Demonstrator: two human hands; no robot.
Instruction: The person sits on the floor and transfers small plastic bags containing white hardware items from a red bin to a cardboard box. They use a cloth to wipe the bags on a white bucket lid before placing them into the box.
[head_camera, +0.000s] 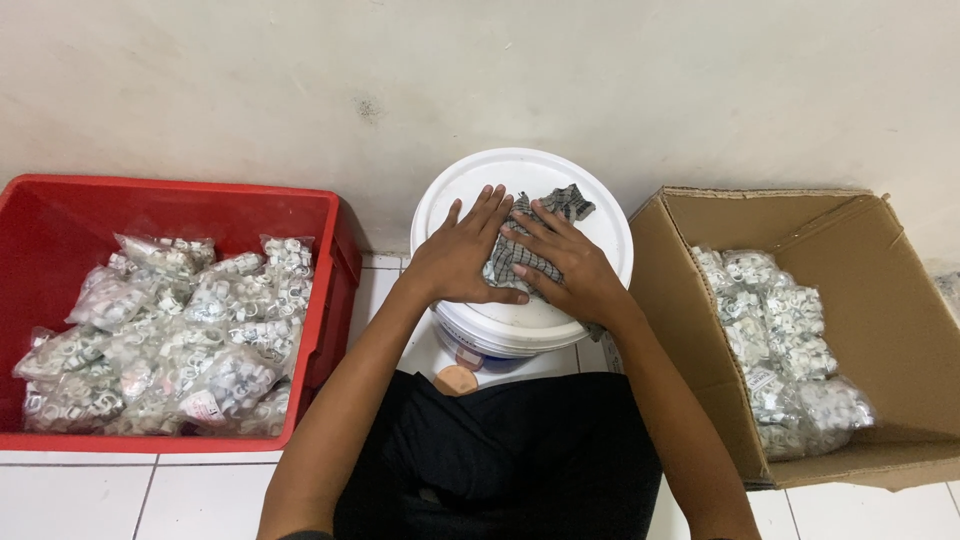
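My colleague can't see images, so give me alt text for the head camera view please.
Seen from above, a person's left hand and right hand press a checked cloth flat on the lid of a white bucket. A red crate of clear bags filled with small white pieces stands to the left, a cardboard box with similar bags to the right.

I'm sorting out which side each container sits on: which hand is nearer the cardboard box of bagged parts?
Right. The right hand rests on the checked cloth atop the white bucket lid, on the side toward the cardboard box. The left hand lies flat farther away, toward the red bin.
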